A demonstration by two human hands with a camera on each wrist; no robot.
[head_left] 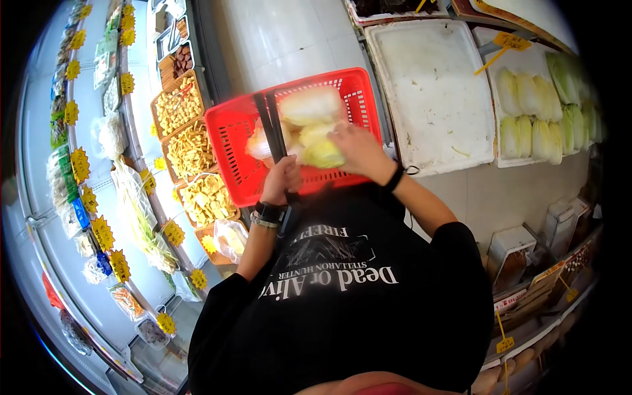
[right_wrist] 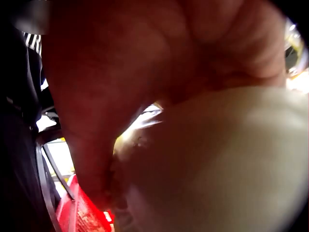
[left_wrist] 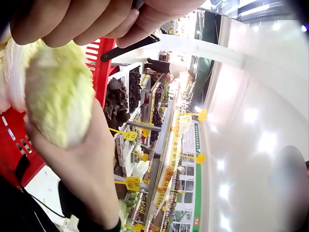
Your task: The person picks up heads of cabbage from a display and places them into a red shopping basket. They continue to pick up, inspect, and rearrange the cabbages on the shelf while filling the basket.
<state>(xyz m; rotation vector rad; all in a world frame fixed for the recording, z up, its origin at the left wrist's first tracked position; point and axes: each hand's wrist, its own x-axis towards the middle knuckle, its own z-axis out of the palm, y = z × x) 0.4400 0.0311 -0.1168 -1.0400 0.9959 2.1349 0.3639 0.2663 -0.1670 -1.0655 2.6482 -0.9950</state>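
Observation:
My left hand (head_left: 283, 178) grips the black handles (head_left: 275, 125) of a red shopping basket (head_left: 227, 131). In the left wrist view its curled fingers (left_wrist: 91, 21) show along the top edge. My right hand (head_left: 362, 155) holds a yellow-green napa cabbage (head_left: 321, 148) over the basket's right half, its thumb and fingers round the cabbage. That cabbage fills much of the right wrist view as a pale, blurred shape. Beyond it in the basket lies a paler napa cabbage (head_left: 309, 105), and another (head_left: 260, 141) shows partly behind the handles.
To the right stands a white foam tray (head_left: 431, 99) with scraps on it, beside a tray of napa cabbages (head_left: 530, 92). Baskets of yellowish food (head_left: 187, 155) line the left, with shelves of packaged goods and yellow price tags (head_left: 80, 164) beyond. Pale floor (head_left: 283, 33) lies ahead.

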